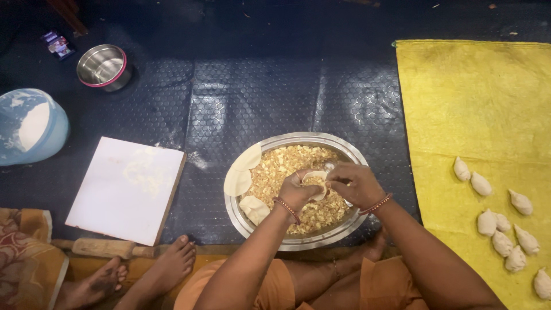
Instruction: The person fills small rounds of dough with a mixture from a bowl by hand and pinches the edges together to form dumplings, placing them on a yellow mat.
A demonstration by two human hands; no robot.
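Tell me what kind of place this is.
Likely a home floor set up for cooking: dark mat, steel tray of filling, white rolling board, shaped dumplings on a yellow sheet.

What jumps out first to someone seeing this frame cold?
Centre frame, the left hand cups a filled dough round over a wide steel tray of crumbly yellow filling, the right hand pinching its edge. At the right, a bright yellow sheet carries a cluster of shaped dumplings. Left of the tray, a white board lies on the dark mat.
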